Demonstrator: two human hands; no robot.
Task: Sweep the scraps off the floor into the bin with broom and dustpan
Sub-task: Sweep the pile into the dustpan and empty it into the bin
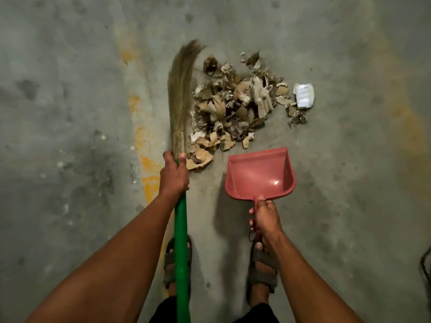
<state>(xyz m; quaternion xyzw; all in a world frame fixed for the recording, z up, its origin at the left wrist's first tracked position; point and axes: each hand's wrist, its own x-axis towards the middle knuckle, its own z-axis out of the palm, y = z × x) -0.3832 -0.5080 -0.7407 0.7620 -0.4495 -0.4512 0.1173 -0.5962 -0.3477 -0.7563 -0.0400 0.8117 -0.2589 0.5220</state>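
Note:
A pile of torn cardboard and paper scraps (pixel 238 106) lies on the concrete floor ahead of me. My left hand (pixel 174 174) grips the broom (pixel 180 89) at the top of its green handle; the straw bristles rest on the floor along the pile's left side. My right hand (pixel 264 216) holds the handle of a pink dustpan (pixel 258 174), which sits just below the pile with its open mouth facing the scraps. The pan is empty. A crumpled white paper (pixel 303 96) lies at the pile's right edge. No bin is in view.
My two sandalled feet (pixel 262 266) stand on the floor below the dustpan. A yellow paint streak (pixel 145 155) runs along the stained grey concrete left of the broom. A dark object (pixel 426 264) shows at the right edge.

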